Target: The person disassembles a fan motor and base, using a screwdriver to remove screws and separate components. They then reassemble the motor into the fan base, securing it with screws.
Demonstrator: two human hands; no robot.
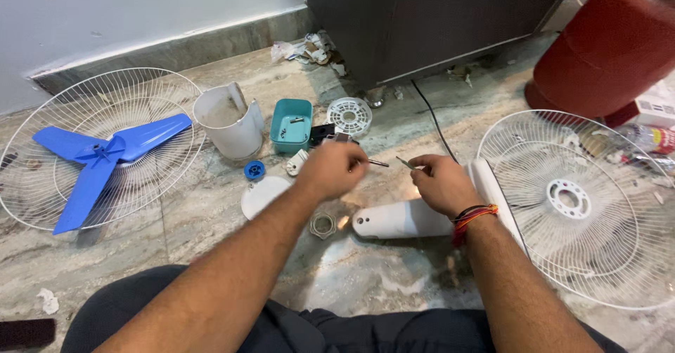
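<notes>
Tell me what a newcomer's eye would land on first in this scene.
The bright blue fan blade stands out, lying on a white wire guard on the floor at far left. A second white guard lies at right, below a big red cylinder. In the middle, the left hand and right hand each pinch a small thin metal piece above a white fan stem.
</notes>
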